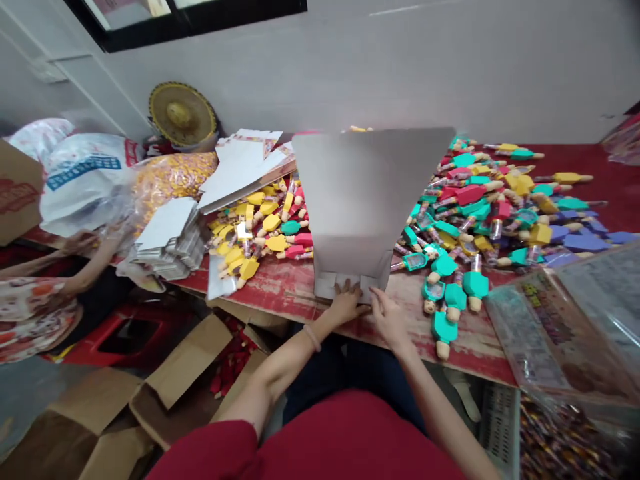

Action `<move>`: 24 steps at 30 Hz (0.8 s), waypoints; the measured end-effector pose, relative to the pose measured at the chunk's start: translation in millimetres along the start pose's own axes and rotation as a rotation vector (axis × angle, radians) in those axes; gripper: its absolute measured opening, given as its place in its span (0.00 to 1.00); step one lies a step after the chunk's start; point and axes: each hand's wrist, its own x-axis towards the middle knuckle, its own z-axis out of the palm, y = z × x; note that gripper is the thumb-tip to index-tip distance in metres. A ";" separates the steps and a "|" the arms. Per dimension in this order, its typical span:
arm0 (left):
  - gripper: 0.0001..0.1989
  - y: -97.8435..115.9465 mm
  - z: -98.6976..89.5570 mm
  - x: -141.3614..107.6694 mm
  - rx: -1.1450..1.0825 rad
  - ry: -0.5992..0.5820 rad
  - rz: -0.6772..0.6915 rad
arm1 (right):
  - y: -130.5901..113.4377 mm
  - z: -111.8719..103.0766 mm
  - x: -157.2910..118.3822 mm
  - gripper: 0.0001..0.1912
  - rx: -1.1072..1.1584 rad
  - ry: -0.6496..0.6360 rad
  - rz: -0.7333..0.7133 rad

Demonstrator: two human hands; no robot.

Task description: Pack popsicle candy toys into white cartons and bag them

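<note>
A grey cardboard box (370,187) with a tall raised panel stands at the front edge of the red table (280,287). My left hand (346,301) lies on the box's low front part with its fingers spread. Close beside it, my right hand (389,320) touches the right side of the same front part, its index finger extended and the others partly bent. Neither hand is wrapped round anything. Toy-like pieces in teal (445,327), yellow (273,223) and other colours lie on both sides of the box.
Flat white cards (167,230) are stacked on the left, near a bag of yellow pieces (175,177). Another person's hands (83,241) are at the far left. Open brown cartons (185,360) stand below. Plastic packaging (565,333) overhangs the right edge.
</note>
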 end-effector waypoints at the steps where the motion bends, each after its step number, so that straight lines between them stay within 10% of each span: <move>1: 0.28 -3.7 -4.9 -2.9 -0.006 0.033 -0.024 | 7.1 13.7 1.6 0.22 -0.039 -0.027 -0.034; 5: 0.26 -19.9 -19.0 -12.5 -0.038 0.161 -0.218 | 36.7 51.9 5.4 0.21 -0.090 -0.074 -0.077; 12: 0.14 -59.1 -56.3 -38.8 -0.290 0.340 -0.179 | 71.2 69.3 -1.8 0.29 -0.318 -0.062 -0.229; 18: 0.22 -227.6 -176.3 -84.4 -0.170 0.780 -0.605 | 87.1 78.8 -6.6 0.32 -0.474 -0.013 -0.328; 24: 0.25 -365.7 -281.0 -119.2 0.209 0.389 -1.194 | 89.7 81.2 -9.6 0.31 -0.652 0.018 -0.392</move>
